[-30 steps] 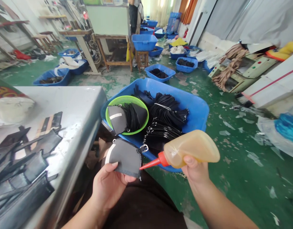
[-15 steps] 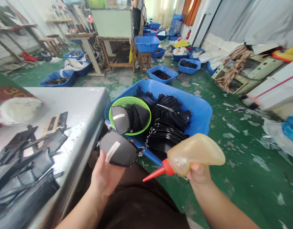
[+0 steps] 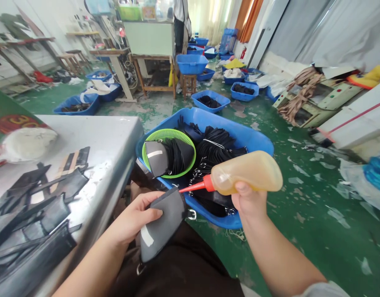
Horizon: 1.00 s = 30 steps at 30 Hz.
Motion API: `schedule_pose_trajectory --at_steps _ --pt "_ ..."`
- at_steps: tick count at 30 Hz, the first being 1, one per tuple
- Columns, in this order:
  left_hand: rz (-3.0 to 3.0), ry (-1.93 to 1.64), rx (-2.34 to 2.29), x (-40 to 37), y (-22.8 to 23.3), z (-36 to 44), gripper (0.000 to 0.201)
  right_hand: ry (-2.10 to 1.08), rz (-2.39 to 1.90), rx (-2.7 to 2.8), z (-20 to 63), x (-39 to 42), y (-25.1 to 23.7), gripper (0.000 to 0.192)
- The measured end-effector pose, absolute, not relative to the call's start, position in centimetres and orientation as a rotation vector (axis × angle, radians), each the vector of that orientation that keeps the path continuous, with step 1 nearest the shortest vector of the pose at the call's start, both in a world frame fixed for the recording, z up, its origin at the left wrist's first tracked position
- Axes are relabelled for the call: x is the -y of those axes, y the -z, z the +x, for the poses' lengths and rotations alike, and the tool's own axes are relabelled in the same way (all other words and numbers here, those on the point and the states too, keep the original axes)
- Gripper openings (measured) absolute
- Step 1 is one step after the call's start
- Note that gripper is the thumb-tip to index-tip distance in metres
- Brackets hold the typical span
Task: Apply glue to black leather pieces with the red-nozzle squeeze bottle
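Two hands busy: left hand (image 3: 132,216) grips a grey fabric pouch (image 3: 160,225) over the lap; right hand (image 3: 250,202) clenches an amber squeeze bottle (image 3: 247,173), red nozzle touching pouch's far edge. Many black pieces wait in blue tub (image 3: 254,142).

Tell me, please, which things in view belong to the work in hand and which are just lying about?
In hand:
- grey pouch, held by the left hand
- glue bottle, held by the right hand, red nozzle at the pouch's top edge

Lying about:
- green basket
- blue tub
- black strips on the table
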<state>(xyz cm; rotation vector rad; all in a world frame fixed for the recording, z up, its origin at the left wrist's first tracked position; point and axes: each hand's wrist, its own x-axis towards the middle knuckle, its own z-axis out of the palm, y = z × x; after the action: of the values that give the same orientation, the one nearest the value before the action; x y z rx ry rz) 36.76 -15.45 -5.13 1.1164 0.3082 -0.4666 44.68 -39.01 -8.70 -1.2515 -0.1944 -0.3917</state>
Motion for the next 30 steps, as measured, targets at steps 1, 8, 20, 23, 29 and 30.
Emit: schedule_pose_trajectory --at_steps 1,8,20,23,29,30 --pt "1.123 0.469 -0.3 15.4 5.1 36.7 0.029 0.384 -1.252 0.206 44.9 39.1 9.0 0.053" --pt "1.159 0.482 -0.231 15.3 5.3 36.4 0.039 0.368 -1.249 0.235 45.3 39.6 10.6 0.046" --pt "1.081 0.457 -0.315 15.7 5.3 36.5 0.042 0.345 -1.276 0.25 44.3 40.4 10.7 0.029" --pt "1.057 0.469 -0.361 15.9 5.0 36.6 0.044 0.364 -1.247 0.232 43.9 40.1 10.0 0.028" --pt "1.051 0.386 -0.49 16.3 5.0 36.8 0.042 0.386 -1.172 0.227 43.5 39.6 8.9 0.025" --pt "1.052 0.372 -0.508 16.3 5.1 36.8 0.043 0.381 -1.162 0.226 43.5 39.5 8.8 0.024"
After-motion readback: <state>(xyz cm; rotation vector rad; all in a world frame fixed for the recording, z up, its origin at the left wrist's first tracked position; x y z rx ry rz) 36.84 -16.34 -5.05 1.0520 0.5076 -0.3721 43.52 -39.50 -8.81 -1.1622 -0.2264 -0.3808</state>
